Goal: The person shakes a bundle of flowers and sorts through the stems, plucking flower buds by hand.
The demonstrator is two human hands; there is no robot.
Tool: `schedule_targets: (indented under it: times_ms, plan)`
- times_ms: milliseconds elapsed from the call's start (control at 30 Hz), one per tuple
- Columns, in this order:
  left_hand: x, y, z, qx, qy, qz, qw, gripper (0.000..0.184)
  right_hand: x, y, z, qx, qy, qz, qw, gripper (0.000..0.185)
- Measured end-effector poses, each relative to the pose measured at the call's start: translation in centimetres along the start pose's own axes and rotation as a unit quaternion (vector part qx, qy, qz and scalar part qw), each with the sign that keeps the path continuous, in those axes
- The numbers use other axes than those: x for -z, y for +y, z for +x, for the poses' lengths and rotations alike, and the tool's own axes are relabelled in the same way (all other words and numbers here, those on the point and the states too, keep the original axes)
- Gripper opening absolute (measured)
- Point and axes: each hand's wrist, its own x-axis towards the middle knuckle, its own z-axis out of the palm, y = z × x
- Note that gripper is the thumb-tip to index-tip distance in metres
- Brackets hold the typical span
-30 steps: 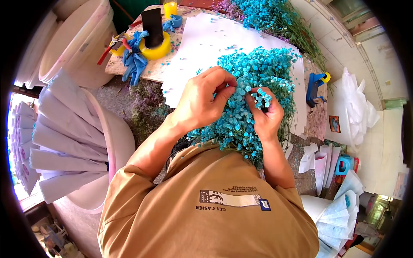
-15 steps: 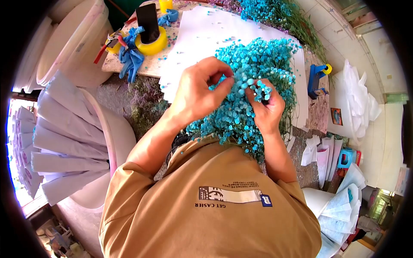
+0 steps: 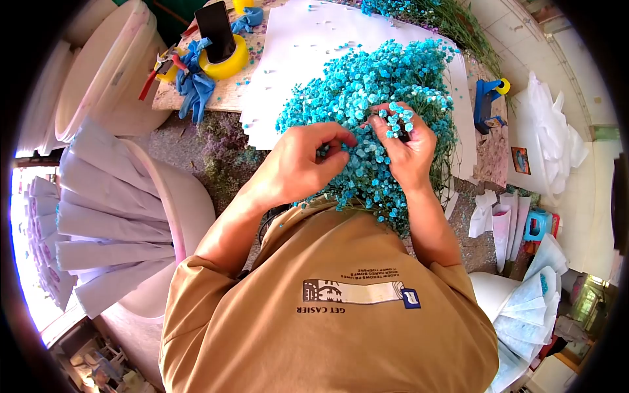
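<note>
A big bunch of turquoise baby's breath (image 3: 363,85) lies in front of my body, its lower flowers against my brown shirt. My right hand (image 3: 411,154) is closed, pinching a small sprig of the same baby's breath (image 3: 396,120) between thumb and fingers above the bunch. Left of it, my left hand (image 3: 298,164) is closed with the thumb and index finger curled together, low over the flowers. Whatever sits between those left fingertips is too small or hidden to make out.
White paper sheets (image 3: 282,52) cover the worktable, with loose petals scattered on them. Behind left stand a phone (image 3: 215,31), a yellow tape roll (image 3: 226,60), blue gloves (image 3: 194,85) and red-handled pliers (image 3: 156,75). A blue tape dispenser (image 3: 486,105) is at right. Wrapped bundles (image 3: 111,196) fill a tub at left.
My left hand has moved down toward my body, away from the right hand's sprig. The right hand still holds its sprig. The view has shifted slightly.
</note>
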Motion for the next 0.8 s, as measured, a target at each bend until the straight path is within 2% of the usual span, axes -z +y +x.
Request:
schedule_targets:
  times_ms: [33,133,233,267,333,367,400,467,500,533,600,633,733,767,800]
  plan:
    - [0.0,0.1,0.1,-0.006,0.001,0.053,0.999,0.019,0.1,0.0,0.1,0.001,0.001,0.000,1.000,0.012]
    - [-0.3,0.0,0.0,-0.059,0.021,0.088,0.994,0.013,0.3,-0.1,0.0,0.012,-0.003,-0.030,0.999,0.013]
    - [-0.4,-0.1,0.1,-0.072,0.021,0.130,0.989,0.011,0.5,0.5,0.0,0.039,-0.027,-0.040,0.998,0.016]
    - [-0.4,0.1,0.2,-0.079,0.012,0.131,0.988,0.011,0.8,0.6,0.1,0.050,-0.034,-0.060,0.996,0.023]
    - [-0.6,0.6,0.2,-0.045,0.054,0.110,0.991,0.009,1.6,-1.6,0.2,0.081,-0.050,-0.118,0.989,0.032]
    - [-0.5,0.6,0.1,-0.013,0.065,0.071,0.995,0.007,2.1,-2.7,0.4,0.077,-0.060,-0.168,0.981,0.040]
    - [-0.8,-0.6,0.2,-0.065,0.102,0.019,0.992,0.007,2.5,-2.9,0.3,0.076,-0.040,-0.157,0.984,0.047]
    - [-0.3,-0.3,-0.1,0.016,0.105,-0.149,0.983,0.004,4.7,-4.7,0.2,0.109,-0.025,-0.200,0.973,0.049]
    - [-0.2,-0.6,-0.1,0.018,0.082,-0.245,0.966,0.004,6.4,-4.0,0.5,0.154,-0.020,-0.189,0.970,0.050]
    - [-0.2,-0.3,0.0,0.009,0.066,-0.316,0.947,0.005,7.3,-4.6,0.4,0.109,0.011,-0.143,0.984,0.042]
    - [0.0,0.3,0.1,-0.010,0.029,-0.366,0.930,0.012,10.0,-3.0,0.7,0.025,0.089,-0.101,0.991,0.029]
    - [-0.2,0.9,0.2,-0.003,0.035,-0.384,0.922,0.009,10.8,-2.2,1.0,-0.017,0.129,-0.142,0.981,0.020]
    - [-1.2,3.3,1.1,-0.053,-0.018,-0.390,0.919,0.010,11.4,-0.2,1.4,-0.137,-0.010,-0.116,0.984,0.020]
    - [-1.4,3.8,1.4,-0.058,-0.054,-0.418,0.905,0.021,10.8,-0.2,1.3,-0.160,-0.035,-0.116,0.980,0.018]
    - [-1.7,4.4,2.0,-0.052,-0.081,-0.423,0.901,0.017,10.0,0.5,1.5,-0.172,-0.034,-0.141,0.974,0.022]
